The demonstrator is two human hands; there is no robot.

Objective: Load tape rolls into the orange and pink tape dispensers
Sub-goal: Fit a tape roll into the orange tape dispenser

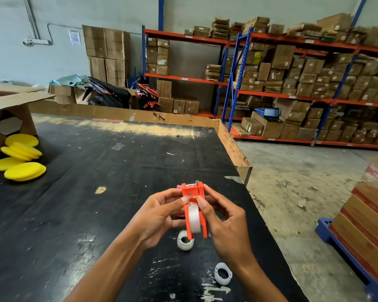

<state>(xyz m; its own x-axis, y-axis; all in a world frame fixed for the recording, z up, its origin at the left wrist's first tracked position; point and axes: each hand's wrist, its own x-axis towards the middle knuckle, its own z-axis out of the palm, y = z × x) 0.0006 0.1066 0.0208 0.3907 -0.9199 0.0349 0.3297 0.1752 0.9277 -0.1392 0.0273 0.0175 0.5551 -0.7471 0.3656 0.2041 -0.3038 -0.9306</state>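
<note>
I hold the orange tape dispenser (193, 192) above the black table (96, 192), its metal cutter pointing away from me. A white tape roll (194, 219) sits between its two side walls. My left hand (159, 216) grips the dispenser's left side, thumb on the front. My right hand (223, 221) grips the right side, with its thumb pressing on the tape near the roll's top. A sliver of the pink dispenser (179, 186) shows behind my left fingers. A second white tape roll (185, 241) lies on the table under the dispenser.
A white plastic core ring (223, 273) lies near my right forearm. Yellow foam pads (20, 158) are piled at the left beside an open cardboard box (7, 110). The table's right edge (234, 149) drops to a concrete floor; stacked boxes on a blue pallet (340, 247) stand right.
</note>
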